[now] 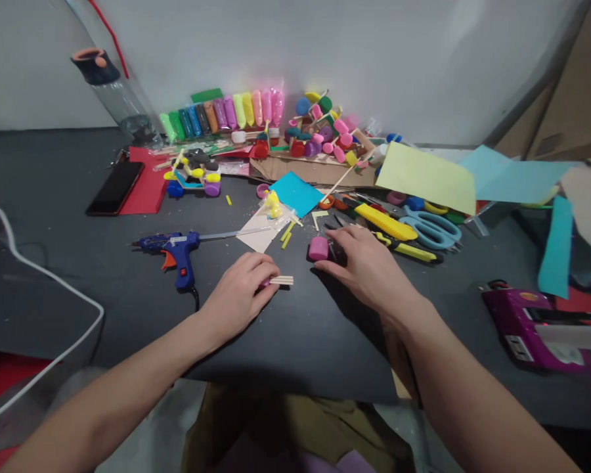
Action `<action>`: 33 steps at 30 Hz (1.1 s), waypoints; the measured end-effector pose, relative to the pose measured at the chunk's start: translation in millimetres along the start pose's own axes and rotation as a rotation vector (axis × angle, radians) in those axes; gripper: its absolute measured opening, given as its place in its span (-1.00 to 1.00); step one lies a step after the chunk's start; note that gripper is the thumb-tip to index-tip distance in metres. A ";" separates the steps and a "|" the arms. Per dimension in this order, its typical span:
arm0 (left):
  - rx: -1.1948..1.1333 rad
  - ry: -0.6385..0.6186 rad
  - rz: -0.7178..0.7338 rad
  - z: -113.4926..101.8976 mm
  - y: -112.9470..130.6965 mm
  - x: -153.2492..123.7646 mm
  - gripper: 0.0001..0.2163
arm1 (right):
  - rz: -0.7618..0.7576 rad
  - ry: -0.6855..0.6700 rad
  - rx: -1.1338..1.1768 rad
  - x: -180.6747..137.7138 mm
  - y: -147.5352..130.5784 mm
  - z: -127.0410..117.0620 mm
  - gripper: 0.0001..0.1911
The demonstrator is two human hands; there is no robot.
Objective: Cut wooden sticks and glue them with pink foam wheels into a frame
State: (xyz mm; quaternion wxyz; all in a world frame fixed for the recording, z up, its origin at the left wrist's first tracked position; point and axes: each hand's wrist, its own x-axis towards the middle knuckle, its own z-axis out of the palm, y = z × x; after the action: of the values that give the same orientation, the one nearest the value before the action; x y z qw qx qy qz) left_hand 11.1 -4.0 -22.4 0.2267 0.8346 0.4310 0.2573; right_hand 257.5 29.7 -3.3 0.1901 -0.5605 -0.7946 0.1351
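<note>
My left hand (242, 289) rests on the dark table with its fingers closed round short wooden sticks (282, 280), whose ends poke out to the right; a bit of pink shows under the fingers. My right hand (362, 263) lies to the right of it, fingers curled down over something small and dark, its fingertips touching a pink bottle cap (318, 247). A blue hot glue gun (175, 248) lies just left of my left hand.
Behind the hands lie a yellow utility knife (385, 222), blue scissors (433, 228), coloured paper sheets (426, 176), clay tubes (226, 112), cap-and-stick models (320, 128), a small toy cart (193, 174), a phone (114, 187) and a purple glue gun (526, 322). A white cable (39, 269) runs at left.
</note>
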 end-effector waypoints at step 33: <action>0.059 0.001 -0.020 -1.8 -2.2 2.8 -0.93 | -0.217 -0.256 -0.164 -17.8 -28.2 5.0 -0.81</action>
State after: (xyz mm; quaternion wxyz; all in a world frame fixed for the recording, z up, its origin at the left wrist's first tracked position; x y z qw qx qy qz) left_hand 10.0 -0.3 -21.6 0.2042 0.8365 0.4468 0.2427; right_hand 236.9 3.5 1.7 0.0548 -0.4632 -0.8766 0.1186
